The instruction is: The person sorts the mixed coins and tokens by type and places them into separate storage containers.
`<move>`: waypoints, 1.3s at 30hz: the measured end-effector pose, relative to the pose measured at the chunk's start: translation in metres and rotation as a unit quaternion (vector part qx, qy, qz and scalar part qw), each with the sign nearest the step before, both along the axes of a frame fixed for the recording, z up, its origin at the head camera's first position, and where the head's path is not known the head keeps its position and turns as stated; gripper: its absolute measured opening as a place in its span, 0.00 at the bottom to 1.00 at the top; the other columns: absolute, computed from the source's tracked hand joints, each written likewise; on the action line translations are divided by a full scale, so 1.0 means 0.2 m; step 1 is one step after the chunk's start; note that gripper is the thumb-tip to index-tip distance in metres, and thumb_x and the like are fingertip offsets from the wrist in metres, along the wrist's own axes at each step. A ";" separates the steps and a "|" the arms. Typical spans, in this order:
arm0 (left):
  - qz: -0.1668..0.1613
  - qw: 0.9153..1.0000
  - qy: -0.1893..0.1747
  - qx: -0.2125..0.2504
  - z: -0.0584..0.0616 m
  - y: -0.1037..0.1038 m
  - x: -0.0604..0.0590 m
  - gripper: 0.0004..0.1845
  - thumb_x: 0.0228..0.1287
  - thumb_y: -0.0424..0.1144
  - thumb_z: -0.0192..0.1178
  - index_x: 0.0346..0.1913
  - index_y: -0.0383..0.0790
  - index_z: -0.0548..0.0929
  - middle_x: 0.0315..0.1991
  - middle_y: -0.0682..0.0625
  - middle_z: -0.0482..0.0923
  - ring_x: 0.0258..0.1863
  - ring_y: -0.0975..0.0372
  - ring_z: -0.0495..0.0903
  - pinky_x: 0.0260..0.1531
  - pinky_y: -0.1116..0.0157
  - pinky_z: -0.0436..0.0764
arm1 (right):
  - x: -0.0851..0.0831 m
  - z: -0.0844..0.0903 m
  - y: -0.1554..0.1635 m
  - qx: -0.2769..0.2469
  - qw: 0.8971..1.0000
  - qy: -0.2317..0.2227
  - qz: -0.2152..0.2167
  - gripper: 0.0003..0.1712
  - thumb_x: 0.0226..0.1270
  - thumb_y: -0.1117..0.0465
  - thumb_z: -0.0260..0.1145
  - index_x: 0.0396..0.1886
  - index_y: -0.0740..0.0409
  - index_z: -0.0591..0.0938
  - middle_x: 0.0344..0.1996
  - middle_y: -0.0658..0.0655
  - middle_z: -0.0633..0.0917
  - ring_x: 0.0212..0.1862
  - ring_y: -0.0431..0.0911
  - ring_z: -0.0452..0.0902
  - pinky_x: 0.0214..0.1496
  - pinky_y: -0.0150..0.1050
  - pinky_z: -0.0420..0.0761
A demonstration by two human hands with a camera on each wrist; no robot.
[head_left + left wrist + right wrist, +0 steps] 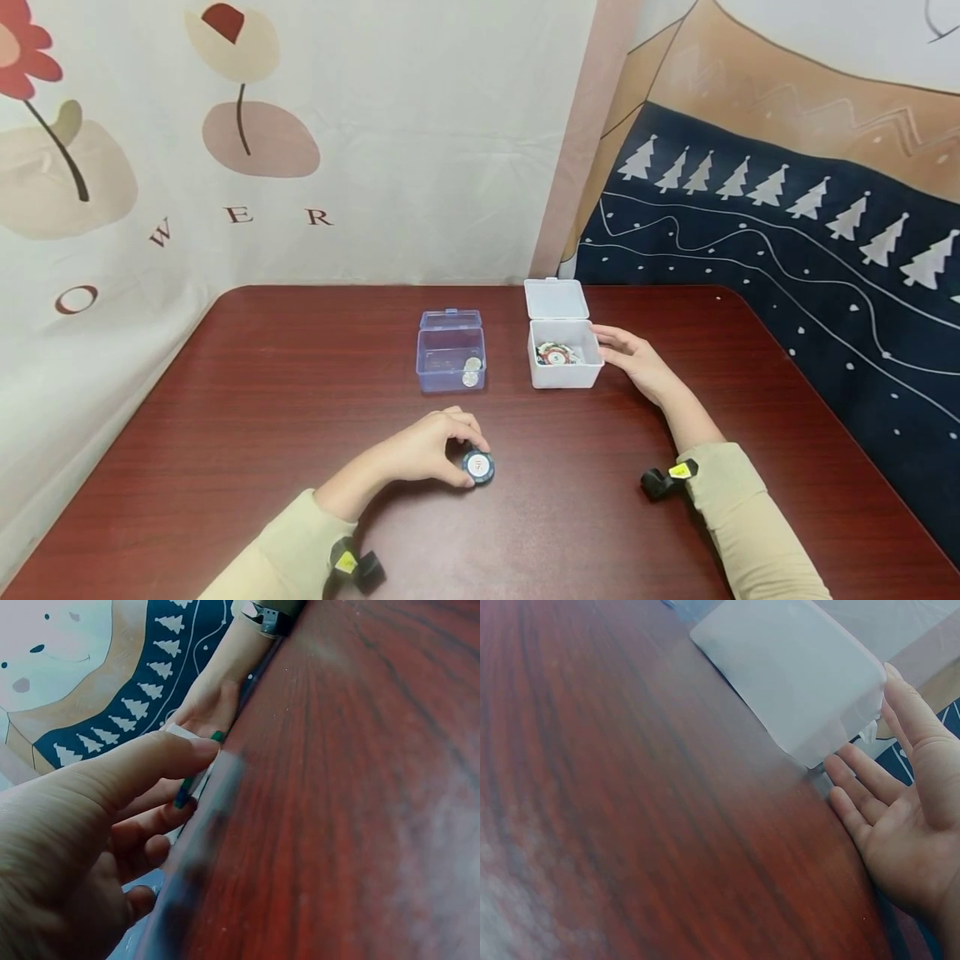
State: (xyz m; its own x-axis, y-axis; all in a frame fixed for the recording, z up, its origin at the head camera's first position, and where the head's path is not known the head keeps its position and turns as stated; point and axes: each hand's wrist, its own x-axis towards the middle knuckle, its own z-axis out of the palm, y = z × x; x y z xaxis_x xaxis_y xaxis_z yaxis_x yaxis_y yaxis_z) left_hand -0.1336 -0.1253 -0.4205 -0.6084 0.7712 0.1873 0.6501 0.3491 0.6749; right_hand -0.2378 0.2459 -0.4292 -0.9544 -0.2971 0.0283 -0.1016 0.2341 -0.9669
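Observation:
Between thumb and fingers my left hand (431,447) pinches a dark blue-green poker chip (478,467) with a white centre, in front of the two boxes. In the left wrist view the chip (182,793) shows edge-on. My right hand (637,364) rests against the right side of a white plastic box (566,377), its fingers fairly straight. That box has its lid (557,300) raised and contains several poker chips (557,354). To its left stands a clear blue box (452,381), lid up, with silver coins (471,372) in its right side.
The dark red wooden table (247,433) carries both boxes towards its back edge. Behind it hangs a pale cloth (420,167) with flowers and letters. On the right is a navy cloth (750,225) printed with trees. Each wrist wears a black camera mount (358,567).

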 end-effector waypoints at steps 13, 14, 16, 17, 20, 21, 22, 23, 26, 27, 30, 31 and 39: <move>0.057 0.997 0.020 0.054 0.03 0.09 -0.08 0.20 0.40 0.37 0.76 0.42 0.42 0.87 0.37 0.61 0.78 0.42 0.65 0.72 0.44 0.65 0.72 | 0.00 0.00 -0.01 -0.004 1.000 0.001 0.002 0.29 0.69 0.61 0.61 0.68 0.60 0.68 0.65 0.65 0.70 0.65 0.54 0.64 0.66 0.56 0.58; 0.060 0.996 0.021 0.055 0.03 0.09 -0.08 0.20 0.40 0.37 0.76 0.42 0.43 0.87 0.38 0.61 0.78 0.42 0.65 0.72 0.44 0.65 0.72 | -0.01 0.00 -0.01 -0.003 1.000 0.001 0.001 0.29 0.69 0.61 0.61 0.68 0.60 0.68 0.65 0.65 0.70 0.65 0.54 0.63 0.66 0.56 0.58; 0.067 0.996 0.023 0.055 0.04 0.11 -0.09 0.20 0.41 0.37 0.76 0.43 0.43 0.87 0.38 0.61 0.78 0.43 0.65 0.72 0.45 0.65 0.72 | -0.01 0.00 -0.01 -0.004 1.000 0.001 0.003 0.29 0.69 0.61 0.61 0.68 0.60 0.68 0.65 0.64 0.70 0.65 0.54 0.63 0.67 0.55 0.58; 0.071 0.996 0.024 0.056 0.04 0.12 -0.09 0.20 0.41 0.37 0.76 0.43 0.43 0.87 0.38 0.61 0.78 0.43 0.65 0.72 0.45 0.65 0.72 | -0.01 0.01 -0.01 -0.005 1.000 0.001 0.004 0.30 0.69 0.61 0.61 0.69 0.60 0.67 0.65 0.64 0.70 0.65 0.54 0.63 0.67 0.55 0.58; 0.078 0.995 0.029 0.055 0.05 0.16 -0.11 0.20 0.42 0.38 0.75 0.44 0.44 0.86 0.38 0.61 0.78 0.43 0.65 0.73 0.45 0.64 0.72 | -0.01 0.00 -0.01 -0.003 1.000 -0.003 0.003 0.30 0.69 0.60 0.62 0.69 0.60 0.67 0.65 0.64 0.70 0.65 0.55 0.63 0.67 0.56 0.57; 0.082 0.995 0.030 0.054 0.05 0.17 -0.11 0.20 0.42 0.38 0.75 0.44 0.44 0.86 0.38 0.61 0.77 0.43 0.65 0.72 0.44 0.64 0.71 | 0.00 0.00 -0.01 -0.004 1.000 -0.006 0.002 0.30 0.69 0.60 0.62 0.69 0.60 0.67 0.65 0.64 0.70 0.65 0.55 0.63 0.67 0.56 0.57; 0.087 0.994 0.030 0.055 0.05 0.19 -0.11 0.20 0.42 0.38 0.75 0.44 0.45 0.86 0.38 0.62 0.77 0.43 0.66 0.72 0.45 0.63 0.71 | 0.00 0.00 -0.01 -0.004 1.000 -0.008 0.001 0.30 0.69 0.60 0.62 0.69 0.59 0.67 0.65 0.64 0.70 0.65 0.55 0.63 0.67 0.56 0.57; 0.091 0.994 0.031 0.054 0.05 0.20 -0.12 0.20 0.42 0.38 0.75 0.44 0.45 0.87 0.38 0.62 0.77 0.43 0.66 0.72 0.45 0.63 0.70 | 0.00 0.01 -0.01 -0.004 1.000 -0.010 0.000 0.30 0.69 0.60 0.62 0.69 0.59 0.67 0.65 0.64 0.70 0.66 0.55 0.63 0.67 0.56 0.57; 0.106 0.992 0.035 0.057 0.06 0.24 -0.12 0.20 0.42 0.39 0.75 0.44 0.45 0.87 0.39 0.62 0.77 0.43 0.66 0.71 0.46 0.61 0.68 | 0.00 0.01 -0.01 -0.005 1.000 -0.012 0.000 0.30 0.69 0.60 0.62 0.69 0.59 0.67 0.65 0.64 0.70 0.66 0.56 0.62 0.67 0.57 0.57; 0.112 0.991 0.034 0.056 0.05 0.25 -0.13 0.20 0.42 0.39 0.76 0.44 0.45 0.87 0.39 0.62 0.77 0.43 0.66 0.71 0.46 0.61 0.68 | 0.00 0.01 -0.01 -0.005 1.000 -0.012 0.001 0.30 0.69 0.60 0.62 0.69 0.59 0.67 0.65 0.64 0.70 0.66 0.56 0.62 0.67 0.57 0.57; 0.125 0.989 0.034 0.063 0.05 0.28 -0.13 0.20 0.41 0.37 0.76 0.43 0.44 0.87 0.39 0.61 0.77 0.43 0.65 0.71 0.46 0.60 0.68 | 0.00 0.01 -0.01 -0.004 1.000 -0.010 0.003 0.30 0.69 0.60 0.61 0.69 0.59 0.67 0.65 0.64 0.70 0.66 0.56 0.62 0.67 0.57 0.56; 0.130 0.989 0.033 0.065 0.05 0.29 -0.14 0.20 0.41 0.37 0.76 0.43 0.44 0.87 0.39 0.61 0.77 0.43 0.64 0.70 0.46 0.60 0.69 | 0.00 0.01 -0.01 -0.004 1.000 -0.009 0.003 0.30 0.69 0.60 0.62 0.69 0.59 0.67 0.65 0.64 0.70 0.66 0.56 0.62 0.67 0.57 0.56; 0.168 0.982 0.025 0.082 0.07 0.38 -0.15 0.21 0.44 0.37 0.76 0.45 0.41 0.86 0.39 0.58 0.77 0.45 0.62 0.71 0.49 0.59 0.71 | 0.01 0.01 -0.01 -0.005 1.000 -0.003 0.003 0.31 0.68 0.57 0.63 0.69 0.59 0.68 0.65 0.64 0.70 0.65 0.54 0.63 0.66 0.56 0.58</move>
State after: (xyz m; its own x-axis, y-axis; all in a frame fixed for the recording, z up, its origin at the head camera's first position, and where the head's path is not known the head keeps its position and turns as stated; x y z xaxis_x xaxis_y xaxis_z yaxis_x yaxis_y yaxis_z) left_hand -0.1634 -0.0498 -0.4059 -0.8098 0.4858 0.3289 0.5514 0.4386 0.7096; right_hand -0.2365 0.2448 -0.4280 -0.9529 -0.3022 0.0248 -0.0963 0.2243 -0.9697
